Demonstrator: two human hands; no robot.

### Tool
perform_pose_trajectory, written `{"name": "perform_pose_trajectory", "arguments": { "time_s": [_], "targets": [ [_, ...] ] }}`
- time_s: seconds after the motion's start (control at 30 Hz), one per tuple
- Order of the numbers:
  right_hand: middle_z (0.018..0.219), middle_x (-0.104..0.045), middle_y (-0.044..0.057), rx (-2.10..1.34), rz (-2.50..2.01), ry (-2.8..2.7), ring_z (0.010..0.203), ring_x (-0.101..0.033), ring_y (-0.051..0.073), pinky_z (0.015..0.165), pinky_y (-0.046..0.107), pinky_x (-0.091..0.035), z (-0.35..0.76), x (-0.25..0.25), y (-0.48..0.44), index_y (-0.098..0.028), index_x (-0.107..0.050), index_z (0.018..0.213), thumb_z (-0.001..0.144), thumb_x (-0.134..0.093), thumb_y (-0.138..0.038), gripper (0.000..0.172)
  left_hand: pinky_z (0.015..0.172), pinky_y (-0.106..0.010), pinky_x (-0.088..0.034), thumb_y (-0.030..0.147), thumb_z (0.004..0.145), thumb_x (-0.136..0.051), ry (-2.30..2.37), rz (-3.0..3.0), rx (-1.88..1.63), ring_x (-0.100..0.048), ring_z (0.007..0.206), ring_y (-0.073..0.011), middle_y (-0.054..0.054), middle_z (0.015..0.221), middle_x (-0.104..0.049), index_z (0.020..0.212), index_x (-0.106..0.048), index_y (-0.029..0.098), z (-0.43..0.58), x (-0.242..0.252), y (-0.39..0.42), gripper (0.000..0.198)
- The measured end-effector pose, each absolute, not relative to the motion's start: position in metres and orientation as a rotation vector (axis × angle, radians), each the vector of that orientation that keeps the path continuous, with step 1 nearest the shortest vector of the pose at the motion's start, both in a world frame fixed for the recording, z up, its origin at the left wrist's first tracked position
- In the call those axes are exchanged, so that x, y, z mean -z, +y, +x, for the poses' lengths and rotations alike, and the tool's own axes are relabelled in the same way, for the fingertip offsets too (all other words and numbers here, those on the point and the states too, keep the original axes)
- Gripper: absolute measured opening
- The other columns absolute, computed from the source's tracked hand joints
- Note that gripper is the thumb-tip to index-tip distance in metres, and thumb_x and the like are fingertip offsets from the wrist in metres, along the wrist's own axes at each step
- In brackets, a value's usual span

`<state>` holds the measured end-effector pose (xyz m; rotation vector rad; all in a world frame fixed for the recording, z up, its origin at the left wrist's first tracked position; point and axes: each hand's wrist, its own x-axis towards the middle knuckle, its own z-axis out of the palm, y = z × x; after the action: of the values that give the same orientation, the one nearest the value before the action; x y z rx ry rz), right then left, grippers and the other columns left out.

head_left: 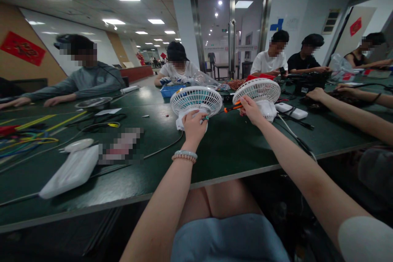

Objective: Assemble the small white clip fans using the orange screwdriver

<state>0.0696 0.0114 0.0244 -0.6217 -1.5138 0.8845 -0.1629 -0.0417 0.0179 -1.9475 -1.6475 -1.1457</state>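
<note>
Two white fans with round grilles are on the green table. My left hand (194, 126) is closed around the lower housing of the left fan (196, 100), its fingers curled against the plastic. A small teal piece (205, 118) shows beside those fingers; what it is cannot be made out. In my right hand (251, 111) is an orange-and-black screwdriver (232, 107), held sideways with its front end towards my left hand. Its tip is too fine to see clearly. Just behind my right hand is the right fan (259, 90).
A blue bin (173, 91) is behind the left fan. A white power strip (291, 111) lies right of the fans. On the left are a white packet (72, 172), cables (92, 131) and a metal bowl (93, 103). Several people sit around the table; another person's arms reach in from the right.
</note>
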Motion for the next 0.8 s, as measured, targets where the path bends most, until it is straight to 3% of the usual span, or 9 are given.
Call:
{"name": "perform_pose_trajectory", "arguments": {
  "time_s": [0.23, 0.8],
  "targets": [
    [0.044, -0.041, -0.011, -0.916, -0.614, -1.559, 0.039, -0.04, 0.008, 0.042, 0.021, -0.033, 0.0703, -0.0215, 0.0108, -0.023, -0.044, 0.086, 0.077, -0.05, -0.035, 0.016, 0.097, -0.041, -0.028, 0.026, 0.074, -0.058, -1.628, -1.939, 1.152, -0.048, 0.112, -0.022, -0.003, 0.101, -0.065, 0.093, -0.065, 0.027, -0.1645, -0.0159, -0.0402, 0.02],
    [0.044, -0.044, -0.009, -1.016, -0.579, -1.514, 0.038, -0.044, 0.009, 0.039, 0.021, -0.031, 0.0729, -0.0202, 0.0143, -0.021, -0.046, 0.085, 0.076, -0.041, -0.03, 0.014, 0.097, -0.04, -0.028, 0.027, 0.074, -0.059, -1.634, -1.931, 1.19, -0.049, 0.111, -0.0209, -0.003, 0.106, -0.063, 0.093, -0.066, 0.029, -0.1647, -0.0154, -0.0403, 0.021]
  ]
}}
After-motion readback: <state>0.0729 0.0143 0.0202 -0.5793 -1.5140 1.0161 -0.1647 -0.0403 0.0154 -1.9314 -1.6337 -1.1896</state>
